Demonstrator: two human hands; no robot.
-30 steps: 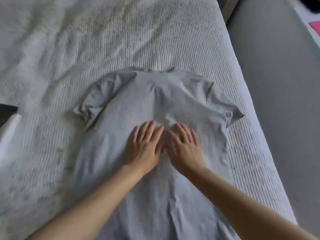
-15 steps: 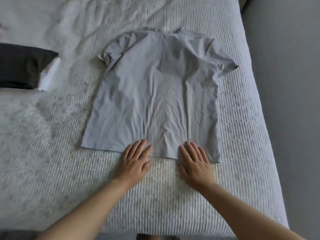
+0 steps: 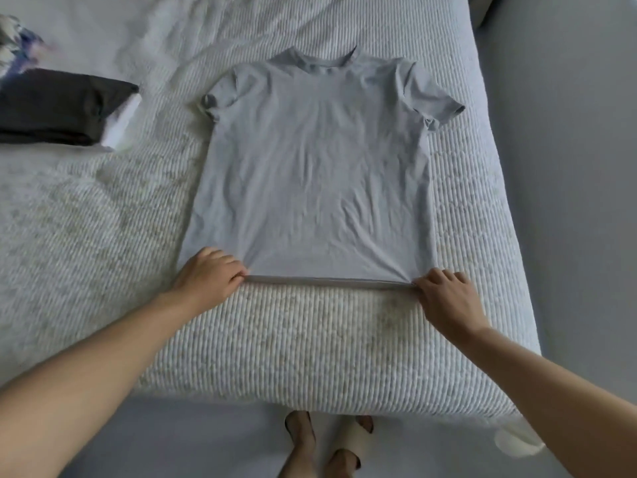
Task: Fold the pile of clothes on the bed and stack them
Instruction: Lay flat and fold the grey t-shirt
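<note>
Spread flat on the bed (image 3: 327, 339), collar toward the far side and hem toward the near edge: a pale grey short-sleeved T-shirt (image 3: 310, 174), lightly creased across the body, both sleeves lying out to the sides, the left one partly bunched at its cuff. Pinching the hem near its left corner: the left hand (image 3: 208, 272), fingers curled over the cloth, knuckles up. Pinching the same hem near its right corner: the right hand (image 3: 443, 293), fingers likewise curled round the edge. Drawn taut in a straight line between the two hands, the hem (image 3: 327, 280), slightly lifted so that its folded edge shows as a darker strip. Beneath it all, a white ribbed bedspread, rumpled toward the far left, hanging over the near edge of the bed. Well apart from the shirt, at the far left: a folded dark garment (image 3: 58, 105) lying on top of something white (image 3: 122, 124), only a corner of that visible. Beyond that stack, at the frame's upper left corner: a blurred patterned piece of cloth (image 3: 15, 39), too unclear to identify. Below the bed's edge: grey floor (image 3: 206, 439) and two bare feet (image 3: 310, 443), one beside a pale slipper (image 3: 356, 439).
</note>
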